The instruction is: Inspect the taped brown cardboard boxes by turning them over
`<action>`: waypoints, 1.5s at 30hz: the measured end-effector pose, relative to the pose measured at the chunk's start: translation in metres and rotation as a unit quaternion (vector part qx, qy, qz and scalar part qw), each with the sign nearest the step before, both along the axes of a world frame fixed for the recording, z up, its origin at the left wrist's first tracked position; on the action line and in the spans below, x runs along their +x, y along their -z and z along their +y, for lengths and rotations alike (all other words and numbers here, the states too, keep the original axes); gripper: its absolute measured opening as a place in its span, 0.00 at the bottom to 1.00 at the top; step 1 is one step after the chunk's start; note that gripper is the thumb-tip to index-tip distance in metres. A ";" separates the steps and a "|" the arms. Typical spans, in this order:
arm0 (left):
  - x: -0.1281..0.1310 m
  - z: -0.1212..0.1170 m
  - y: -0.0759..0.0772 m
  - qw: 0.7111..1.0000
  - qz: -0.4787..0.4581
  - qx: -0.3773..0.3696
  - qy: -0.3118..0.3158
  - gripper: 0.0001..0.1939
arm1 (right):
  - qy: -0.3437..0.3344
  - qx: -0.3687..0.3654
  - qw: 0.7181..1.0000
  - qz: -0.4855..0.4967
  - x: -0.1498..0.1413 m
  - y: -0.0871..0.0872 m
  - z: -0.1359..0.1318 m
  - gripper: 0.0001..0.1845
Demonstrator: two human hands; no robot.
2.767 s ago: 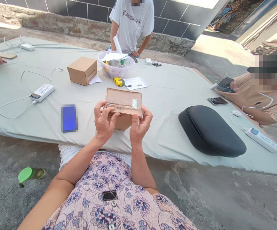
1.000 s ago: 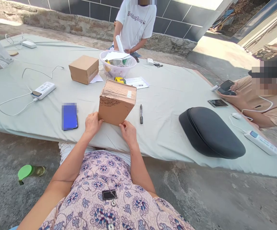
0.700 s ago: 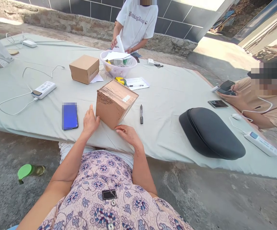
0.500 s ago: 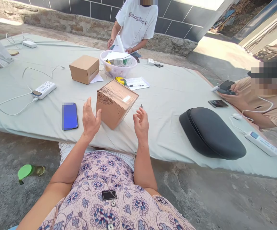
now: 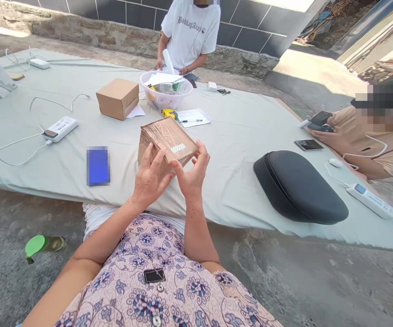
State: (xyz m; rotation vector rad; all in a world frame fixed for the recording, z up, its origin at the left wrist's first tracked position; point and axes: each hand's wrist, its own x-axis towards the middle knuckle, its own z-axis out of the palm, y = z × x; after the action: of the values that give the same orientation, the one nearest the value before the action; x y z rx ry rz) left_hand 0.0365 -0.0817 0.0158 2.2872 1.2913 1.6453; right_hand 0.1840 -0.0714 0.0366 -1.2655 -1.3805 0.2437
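A taped brown cardboard box [image 5: 168, 139] with a small white label on top is held up over the near edge of the grey-covered table [image 5: 237, 136]. My left hand [image 5: 149, 178] grips its near left side, fingers curled onto the top. My right hand [image 5: 192, 172] holds the near right corner, fingers bent around the edge. The box is tilted, one corner towards me.
A blue phone [image 5: 97, 166] lies left of my hands. A power bank [image 5: 60, 129] with cable, a second box [image 5: 117, 98], a plastic bowl [image 5: 165, 91], a tape measure [image 5: 169, 113] and papers sit farther back. A black cushion [image 5: 298, 186] is right. Two other people sit across and at right.
I set the box down on the table, turned it, let go briefly with both hands raised, and now hold it up again in both hands.
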 end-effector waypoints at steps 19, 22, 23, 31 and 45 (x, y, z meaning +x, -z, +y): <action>-0.019 0.003 -0.010 0.993 -0.100 -0.064 0.007 0.18 | -0.083 -0.012 0.963 0.258 0.010 0.025 0.013 0.21; -0.026 0.008 -0.008 0.985 -0.161 -0.065 0.007 0.18 | -0.108 -0.055 0.960 0.254 0.007 0.044 0.020 0.19; -0.029 0.010 -0.007 0.981 -0.180 -0.067 0.007 0.18 | -0.113 -0.069 0.959 0.252 0.006 0.050 0.023 0.18; -0.042 0.023 0.000 0.950 -0.298 -0.090 0.009 0.23 | -0.115 -0.155 0.953 0.234 0.012 0.083 0.033 0.16; -0.048 0.027 -0.002 0.888 -0.418 -0.180 0.069 0.41 | -0.074 -0.057 0.976 0.195 0.016 0.050 0.014 0.15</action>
State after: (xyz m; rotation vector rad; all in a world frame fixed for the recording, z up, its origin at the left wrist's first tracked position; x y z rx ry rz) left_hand -0.0114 -0.0545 0.0174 1.1798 1.0448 1.8113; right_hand 0.2001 -0.0571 -0.0134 -1.1357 -1.1319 0.6478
